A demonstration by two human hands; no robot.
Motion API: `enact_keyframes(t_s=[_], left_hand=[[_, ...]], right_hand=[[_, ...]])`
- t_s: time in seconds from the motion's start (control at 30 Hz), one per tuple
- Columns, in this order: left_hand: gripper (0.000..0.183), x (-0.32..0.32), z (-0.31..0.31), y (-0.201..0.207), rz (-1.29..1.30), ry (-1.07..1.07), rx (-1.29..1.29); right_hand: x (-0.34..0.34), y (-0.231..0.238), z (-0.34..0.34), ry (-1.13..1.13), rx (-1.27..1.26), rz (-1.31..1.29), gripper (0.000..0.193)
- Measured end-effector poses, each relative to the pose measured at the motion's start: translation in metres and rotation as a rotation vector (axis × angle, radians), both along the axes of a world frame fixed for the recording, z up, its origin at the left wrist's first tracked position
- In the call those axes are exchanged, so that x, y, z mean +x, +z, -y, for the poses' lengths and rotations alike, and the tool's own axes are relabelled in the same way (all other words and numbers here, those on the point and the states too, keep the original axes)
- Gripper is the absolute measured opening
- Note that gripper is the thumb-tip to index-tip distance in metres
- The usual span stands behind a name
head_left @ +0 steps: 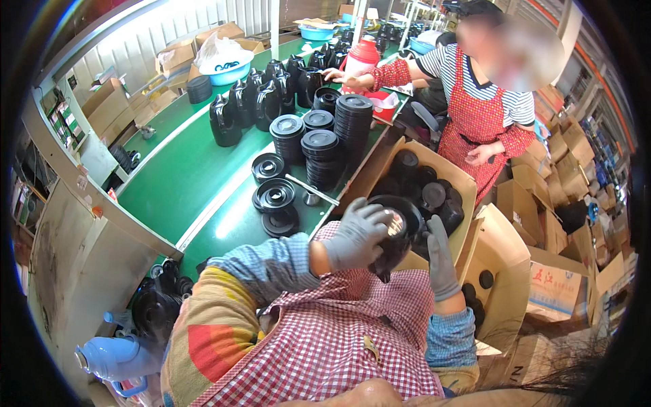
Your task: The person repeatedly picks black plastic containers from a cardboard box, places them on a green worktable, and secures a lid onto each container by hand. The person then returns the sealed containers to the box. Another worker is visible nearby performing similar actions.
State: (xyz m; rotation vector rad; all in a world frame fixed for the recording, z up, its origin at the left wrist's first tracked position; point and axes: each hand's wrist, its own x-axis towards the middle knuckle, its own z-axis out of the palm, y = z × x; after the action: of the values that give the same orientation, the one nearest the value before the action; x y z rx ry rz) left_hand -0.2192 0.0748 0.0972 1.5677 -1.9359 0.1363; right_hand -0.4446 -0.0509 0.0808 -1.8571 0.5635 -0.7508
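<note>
My left hand, in a grey glove, grips a black plastic jug body in front of my checked apron. The jug is tilted, with its round opening partly showing. My right hand, also gloved, is open beside it with its fingers stretched upward. Whether those fingers touch the jug, I cannot tell. On the green work surface, nearest my left hand, lie black ring-shaped parts and a thin pale rod. Stacks of black round lids stand behind them.
An open carton of black round parts sits beyond my hands, with another carton to the right. Several black jugs stand farther back. Across from me, a person's hand reaches toward them. A blue thermos is at lower left.
</note>
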Motion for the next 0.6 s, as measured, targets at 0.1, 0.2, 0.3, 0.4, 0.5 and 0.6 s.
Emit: enact_keyframes(t_s=[0.1, 0.2, 0.3, 0.4, 0.5, 0.6], left_hand=[[0.040, -0.054, 0.005, -0.015, 0.057, -0.071, 0.010], [0.035, -0.092, 0.001, -0.038, -0.002, -0.206, 0.125], [0.029, -0.104, -0.007, -0.047, -0.006, -0.304, 0.182], [0.039, -0.076, -0.016, -0.032, -0.259, -0.335, -0.040], [0.071, -0.012, -0.018, -0.076, -0.448, -0.217, 0.290], [0.091, 0.005, -0.030, -0.127, -0.828, -0.309, 0.776]], right_hand=[[-0.010, -0.027, 0.009, -0.078, 0.371, 0.035, 0.058], [-0.039, -0.069, 0.015, 0.065, 0.499, 0.084, 0.057], [-0.062, -0.121, 0.022, 0.017, 0.152, -0.159, 0.050], [-0.058, -0.099, -0.004, 0.023, 0.137, -0.171, 0.047], [-0.060, -0.093, 0.005, -0.014, 0.281, -0.100, 0.048], [-0.060, -0.110, 0.023, 0.079, 0.258, -0.042, 0.054]])
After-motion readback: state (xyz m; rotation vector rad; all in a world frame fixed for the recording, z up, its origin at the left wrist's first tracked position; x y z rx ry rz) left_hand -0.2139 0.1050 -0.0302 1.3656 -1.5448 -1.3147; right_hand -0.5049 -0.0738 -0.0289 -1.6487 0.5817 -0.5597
